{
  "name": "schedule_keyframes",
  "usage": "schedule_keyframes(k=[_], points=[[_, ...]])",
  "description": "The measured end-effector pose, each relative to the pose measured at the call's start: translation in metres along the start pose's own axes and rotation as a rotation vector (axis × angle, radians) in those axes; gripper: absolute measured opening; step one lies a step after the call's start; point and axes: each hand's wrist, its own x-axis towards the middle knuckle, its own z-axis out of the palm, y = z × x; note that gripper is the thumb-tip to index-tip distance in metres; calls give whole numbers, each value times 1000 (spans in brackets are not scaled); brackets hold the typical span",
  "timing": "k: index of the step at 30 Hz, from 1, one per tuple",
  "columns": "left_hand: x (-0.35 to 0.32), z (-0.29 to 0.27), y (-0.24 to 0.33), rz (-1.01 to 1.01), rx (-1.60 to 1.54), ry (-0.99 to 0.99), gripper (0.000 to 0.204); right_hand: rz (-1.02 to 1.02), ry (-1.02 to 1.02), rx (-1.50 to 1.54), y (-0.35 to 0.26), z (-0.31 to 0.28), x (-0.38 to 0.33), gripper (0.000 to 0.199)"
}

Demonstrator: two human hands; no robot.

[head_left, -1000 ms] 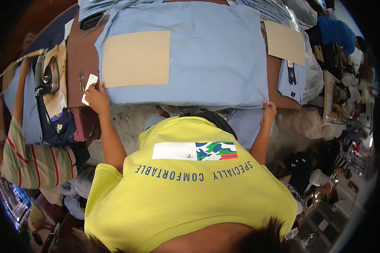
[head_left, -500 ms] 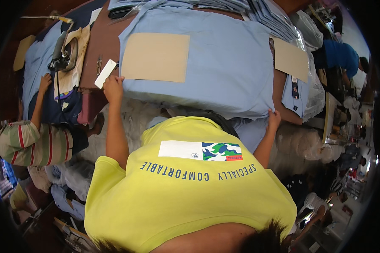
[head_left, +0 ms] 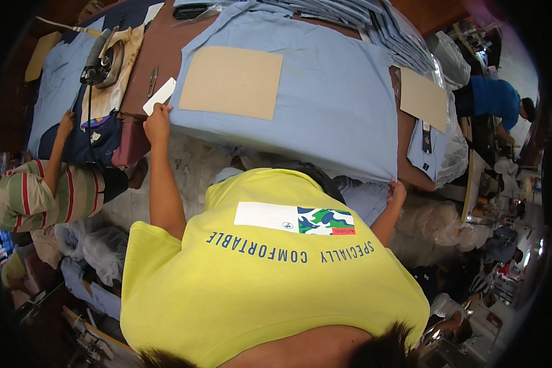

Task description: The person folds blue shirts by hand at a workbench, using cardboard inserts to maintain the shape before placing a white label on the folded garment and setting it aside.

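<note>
A light blue shirt (head_left: 331,86) lies spread over the table in front of me, its near edge hanging over the table's front. On its left half rests a flat tan cardboard sheet (head_left: 230,81). My left hand (head_left: 157,124) is closed on the shirt's near left corner, right beside a white rectangular card-like piece (head_left: 159,97). At the near right corner, my right hand (head_left: 397,192) pinches the hem between its fingertips. Between the two hands the near edge is drawn fairly straight, with mild wrinkles in the cloth.
Left of the shirt are small thread snips (head_left: 153,81) and an iron (head_left: 98,64) on a stained cloth. Folded blue shirts (head_left: 392,34) are stacked at the back. Another cardboard sheet (head_left: 423,98) covers a folded shirt at right. A person in a striped shirt (head_left: 46,193) stands left.
My left hand has moved slightly up and left, my right hand slightly down, both with the shirt's corners. The near edge is pulled straighter. The cardboard has shifted little on the cloth.
</note>
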Motion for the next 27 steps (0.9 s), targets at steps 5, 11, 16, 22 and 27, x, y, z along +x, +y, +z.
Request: schedule_keyframes(k=[5,11,16,22,27], points=[[-12,-5,-2,115,157,36,26,8,62,42,-1,1,-11,25],[-12,-13,18,61,158,161,24,-735,510,-672,-9,38,-41,32],[-3,4,63,397,-93,170,37,-1305,216,-745,-32,112,-69,39],[-11,38,67,394,-2,86,50,-1007,138,-1007,-37,144,-77,56],[-12,39,68,405,-1,133,50,-1017,147,-1010,-36,142,-78,56]])
